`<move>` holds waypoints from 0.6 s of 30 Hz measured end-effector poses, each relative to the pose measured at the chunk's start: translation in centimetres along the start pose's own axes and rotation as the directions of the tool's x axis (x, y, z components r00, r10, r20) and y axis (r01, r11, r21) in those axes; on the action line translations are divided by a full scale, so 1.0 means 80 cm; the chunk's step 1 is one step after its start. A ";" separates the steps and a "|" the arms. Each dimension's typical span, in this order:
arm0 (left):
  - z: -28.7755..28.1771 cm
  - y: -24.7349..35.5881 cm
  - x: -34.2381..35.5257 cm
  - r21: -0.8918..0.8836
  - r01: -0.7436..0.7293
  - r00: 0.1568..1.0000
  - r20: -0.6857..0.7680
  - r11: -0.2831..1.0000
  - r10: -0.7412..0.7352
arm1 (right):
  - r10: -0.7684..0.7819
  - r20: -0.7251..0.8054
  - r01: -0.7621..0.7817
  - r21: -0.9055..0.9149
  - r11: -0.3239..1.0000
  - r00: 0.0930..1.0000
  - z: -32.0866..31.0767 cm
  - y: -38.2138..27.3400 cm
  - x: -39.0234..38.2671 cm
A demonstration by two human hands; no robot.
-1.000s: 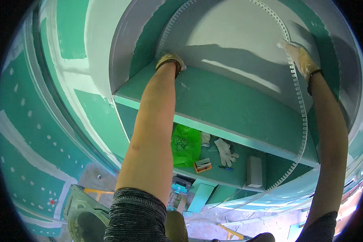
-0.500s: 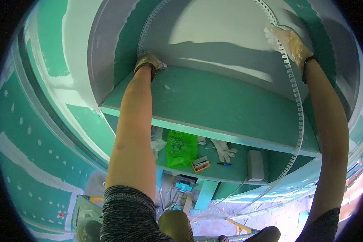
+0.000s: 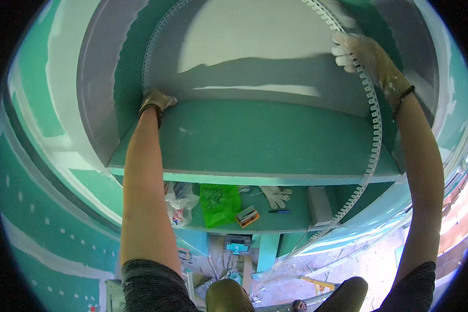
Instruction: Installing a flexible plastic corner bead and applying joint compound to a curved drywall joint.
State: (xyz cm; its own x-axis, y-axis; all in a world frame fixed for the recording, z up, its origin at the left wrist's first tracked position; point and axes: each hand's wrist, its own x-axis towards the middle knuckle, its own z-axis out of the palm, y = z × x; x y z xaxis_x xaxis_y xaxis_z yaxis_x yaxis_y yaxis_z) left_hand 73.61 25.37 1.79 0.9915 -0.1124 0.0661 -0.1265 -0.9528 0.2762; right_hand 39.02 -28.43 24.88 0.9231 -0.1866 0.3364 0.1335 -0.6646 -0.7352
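Both hands: gloved, raised into a green niche; pressing a perforated bead [image 3: 375,122]
Left hand [image 3: 158,100]: flat on the bead's end at the left back corner; not gripping
Right hand [image 3: 361,49]: fingers closed round the bead, upper right
Bead: arched along the back; its long tail hangs loose past the shelf [image 3: 255,140]
Progress: arch seated, I judge; tail unfixed
Lower shelf: green bag [image 3: 219,203]; glove [image 3: 275,195]

Green drywall niche [image 3: 265,140], debris-strewn floor [image 3: 348,270]

Both gloved hands sit further apart along the perforated bead strip [image 3: 372,104], the left hand [image 3: 158,100] lower, the right hand [image 3: 359,49] higher.
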 end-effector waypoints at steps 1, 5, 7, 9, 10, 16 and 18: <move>-0.001 0.122 -0.007 -0.091 -0.042 0.994 -0.100 0.995 0.033 | -0.028 -0.122 0.028 -0.008 1.000 0.992 -0.047 0.022 -0.053; -0.031 0.172 -0.072 -0.197 -0.009 0.980 -0.196 0.980 -0.030 | -0.007 -0.225 -0.015 -0.095 0.995 0.974 -0.064 0.045 -0.146; -0.026 0.161 -0.059 -0.200 0.004 0.982 -0.185 0.980 -0.041 | 0.009 -0.264 -0.024 -0.053 0.998 0.964 -0.052 0.064 -0.187; -0.024 0.109 -0.032 -0.193 0.021 0.981 -0.185 0.981 -0.058 | 0.008 -0.289 -0.008 0.003 1.000 0.957 -0.035 0.078 -0.226; -0.036 0.026 -0.016 -0.149 0.032 0.971 -0.230 0.988 -0.066 | 0.005 -0.287 0.001 0.020 1.000 0.958 -0.015 0.084 -0.236; -0.025 0.157 -0.063 -0.143 -0.047 0.979 -0.205 0.989 0.016 | 0.149 -0.579 -0.155 0.039 0.987 0.801 0.012 0.111 -0.306; -0.036 0.138 -0.066 -0.068 -0.029 0.976 -0.218 0.997 0.014 | 0.212 -0.525 -0.192 0.093 0.977 0.824 0.014 0.104 -0.289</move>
State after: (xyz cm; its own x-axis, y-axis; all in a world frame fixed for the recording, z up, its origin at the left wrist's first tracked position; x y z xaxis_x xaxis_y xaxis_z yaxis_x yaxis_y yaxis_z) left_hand 66.90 16.28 7.26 0.9589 -0.0612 0.2769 -0.1570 -0.9277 0.3387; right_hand 19.22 -28.88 10.34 0.5997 -0.6745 0.4306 -0.0131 -0.5464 -0.8374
